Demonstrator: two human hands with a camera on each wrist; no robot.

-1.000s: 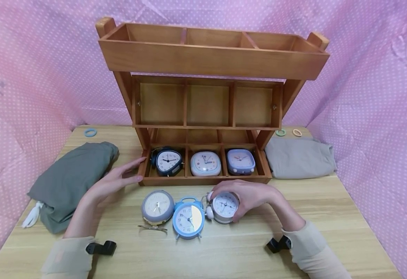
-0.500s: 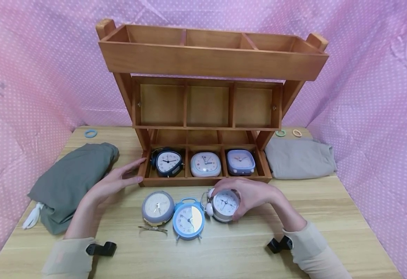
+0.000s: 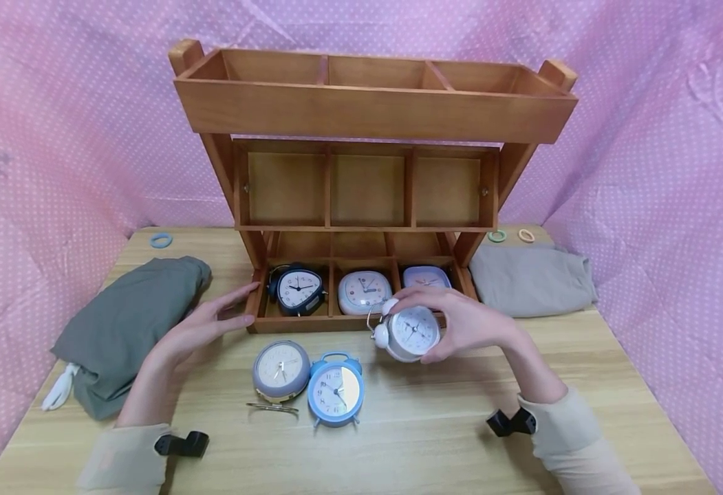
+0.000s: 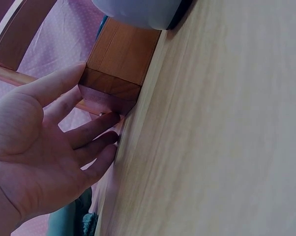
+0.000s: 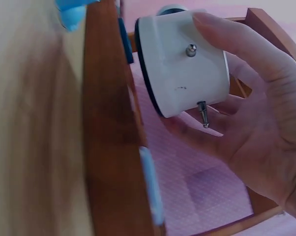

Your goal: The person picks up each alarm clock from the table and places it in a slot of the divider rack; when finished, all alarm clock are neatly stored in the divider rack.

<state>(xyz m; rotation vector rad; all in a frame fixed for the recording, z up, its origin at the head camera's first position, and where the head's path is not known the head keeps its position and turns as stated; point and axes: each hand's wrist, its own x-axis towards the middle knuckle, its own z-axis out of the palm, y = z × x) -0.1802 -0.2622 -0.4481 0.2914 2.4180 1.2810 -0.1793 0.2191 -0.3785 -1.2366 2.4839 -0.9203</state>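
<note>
My right hand point(image 3: 469, 322) grips a white twin-bell alarm clock point(image 3: 415, 333), lifted off the table and overlapping the rack's front edge in the head view. In the right wrist view its white body and two metal feet point(image 5: 191, 50) show between thumb and fingers. My left hand point(image 3: 203, 328) rests with spread fingers at the left end of the wooden rack point(image 3: 373, 111); the left wrist view shows fingertips point(image 4: 78, 73) at its corner. In the bottom tier sit a dark blue clock point(image 3: 299, 287), a pale blue clock point(image 3: 361, 294) and a lavender clock point(image 3: 426, 277), partly covered by my right hand.
On the table stand a grey-purple round clock point(image 3: 279, 369), a light blue twin-bell clock point(image 3: 335, 392) and a thin metal piece point(image 3: 272, 408). A dark green pouch point(image 3: 135, 326) lies left, a grey cloth point(image 3: 531, 282) right. Small rings point(image 3: 161, 240) lie at the back.
My right hand has lifted the white alarm clock from the table and carried it up and to the right, toward the rack's bottom tier. The left hand has stayed in place.
</note>
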